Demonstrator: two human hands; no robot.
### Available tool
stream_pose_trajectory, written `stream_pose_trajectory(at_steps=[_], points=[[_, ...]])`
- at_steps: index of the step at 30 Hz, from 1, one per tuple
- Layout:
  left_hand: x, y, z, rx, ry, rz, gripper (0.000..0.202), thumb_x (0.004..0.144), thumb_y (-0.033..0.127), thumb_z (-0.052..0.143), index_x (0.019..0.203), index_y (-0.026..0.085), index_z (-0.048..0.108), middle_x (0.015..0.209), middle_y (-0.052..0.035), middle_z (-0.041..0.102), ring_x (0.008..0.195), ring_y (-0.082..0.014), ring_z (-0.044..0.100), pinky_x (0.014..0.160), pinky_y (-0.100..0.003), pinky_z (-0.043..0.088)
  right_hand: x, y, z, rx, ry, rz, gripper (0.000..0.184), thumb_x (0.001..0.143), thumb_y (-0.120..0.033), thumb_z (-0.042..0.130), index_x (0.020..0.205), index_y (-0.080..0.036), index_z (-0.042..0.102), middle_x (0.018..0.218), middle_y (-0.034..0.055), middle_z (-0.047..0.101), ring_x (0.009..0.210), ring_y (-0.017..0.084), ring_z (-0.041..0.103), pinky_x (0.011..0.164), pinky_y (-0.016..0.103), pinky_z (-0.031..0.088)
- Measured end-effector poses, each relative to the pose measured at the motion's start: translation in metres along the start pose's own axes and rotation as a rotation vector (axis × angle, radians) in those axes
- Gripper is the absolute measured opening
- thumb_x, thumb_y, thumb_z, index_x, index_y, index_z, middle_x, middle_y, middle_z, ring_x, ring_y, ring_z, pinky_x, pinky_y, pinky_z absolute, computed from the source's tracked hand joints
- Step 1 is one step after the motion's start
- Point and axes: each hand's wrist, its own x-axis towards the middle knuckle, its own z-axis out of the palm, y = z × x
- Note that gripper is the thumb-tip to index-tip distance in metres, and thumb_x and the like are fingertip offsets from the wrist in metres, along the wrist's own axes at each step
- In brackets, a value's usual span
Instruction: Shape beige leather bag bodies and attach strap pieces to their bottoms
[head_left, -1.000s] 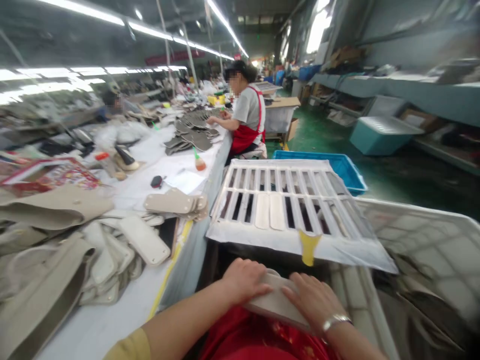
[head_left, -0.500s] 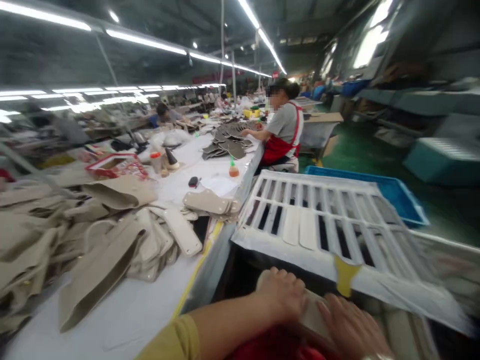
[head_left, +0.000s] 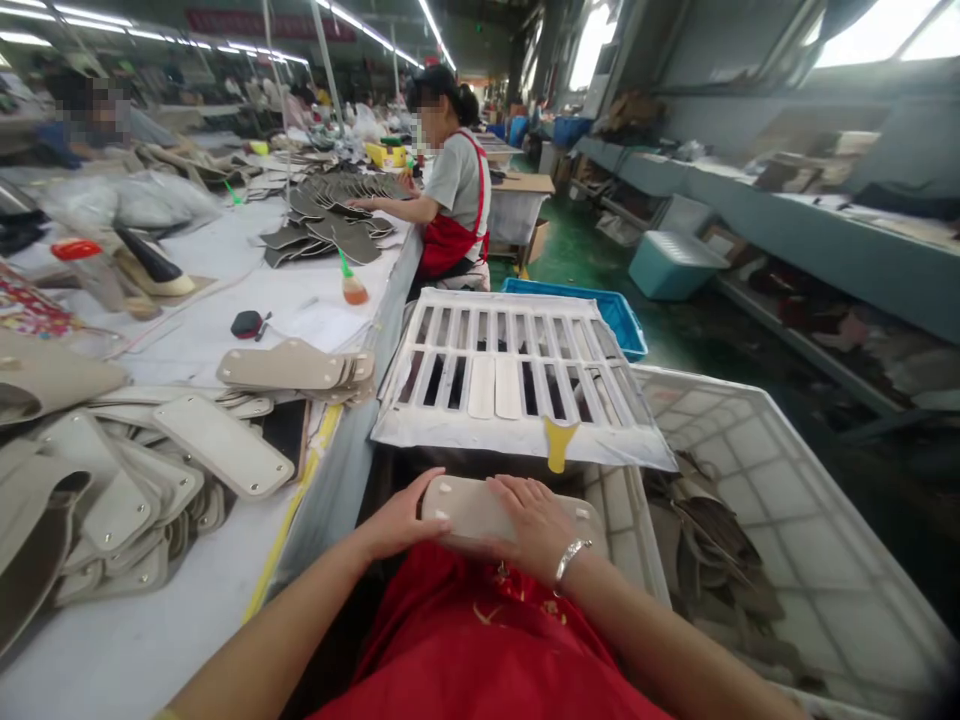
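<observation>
A beige leather-like panel (head_left: pixel 469 508) with rounded ends and pale tabs lies across my lap, perhaps with more pieces beneath it. My left hand (head_left: pixel 405 515) grips its left end, thumb on the near side and fingers at the far edge. Laid across the panel right of its middle, my right hand (head_left: pixel 529 520) has its fingertips at the far edge; its thumb is hidden. Just beyond is a white slotted rack (head_left: pixel 480 338) with two pale strips (head_left: pixel 495 388) on it and a yellow tab (head_left: pixel 559 440) at its near edge.
Piled beige panels (head_left: pixel 225 445) and a stack of similar pieces (head_left: pixel 292 368) lie on the white table (head_left: pixel 195 630) at left. A glue bottle (head_left: pixel 352 285) stands farther back. A white crate (head_left: pixel 810 560) holds dark pieces at right. A co-worker (head_left: pixel 457 190) sits ahead.
My view has swung to the right and down. My left hand has shifted from over the panel to its left end, and my right hand now lies across it.
</observation>
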Motion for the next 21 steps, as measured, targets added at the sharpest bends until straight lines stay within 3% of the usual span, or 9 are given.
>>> stream_pose_trajectory(at_steps=[4, 11, 16, 21], points=[[0.0, -0.001, 0.016, -0.027, 0.092, -0.024, 0.075, 0.07, 0.043, 0.065, 0.132, 0.018, 0.031, 0.123, -0.0087, 0.049, 0.109, -0.0229, 0.049, 0.096, -0.034, 0.037, 0.012, -0.009, 0.001, 0.026, -0.031, 0.037, 0.072, 0.073, -0.059, 0.052, 0.131, -0.019, 0.038, 0.129, 0.0101, 0.044, 0.113, 0.027, 0.039, 0.096, 0.04, 0.024], [0.001, 0.006, 0.022, -0.118, 0.134, -0.045, 0.067, 0.071, 0.038, 0.062, 0.128, 0.017, 0.033, 0.117, -0.0069, 0.052, 0.104, -0.0201, 0.051, 0.093, -0.032, 0.04, 0.018, -0.013, -0.01, 0.073, -0.096, 0.132, 0.066, 0.069, -0.054, 0.057, 0.124, -0.023, 0.042, 0.12, 0.0086, 0.048, 0.106, 0.025, 0.043, 0.09, 0.037, 0.025], [0.0, 0.008, 0.028, -0.119, 0.189, -0.052, 0.066, 0.07, 0.035, 0.062, 0.126, 0.017, 0.034, 0.116, -0.0067, 0.053, 0.103, -0.0201, 0.052, 0.093, -0.032, 0.04, 0.028, -0.012, -0.012, 0.043, -0.148, 0.148, 0.069, 0.064, -0.063, 0.058, 0.12, -0.026, 0.044, 0.107, 0.0075, 0.053, 0.096, 0.026, 0.047, 0.08, 0.037, 0.029], [0.001, 0.008, 0.033, -0.086, 0.263, -0.08, 0.062, 0.072, 0.038, 0.059, 0.125, 0.017, 0.036, 0.115, -0.0068, 0.054, 0.102, -0.0208, 0.053, 0.091, -0.032, 0.041, 0.03, -0.016, -0.009, -0.024, -0.11, 0.15, 0.069, 0.065, -0.072, 0.05, 0.116, -0.025, 0.047, 0.1, 0.0075, 0.055, 0.091, 0.026, 0.048, 0.077, 0.037, 0.031]])
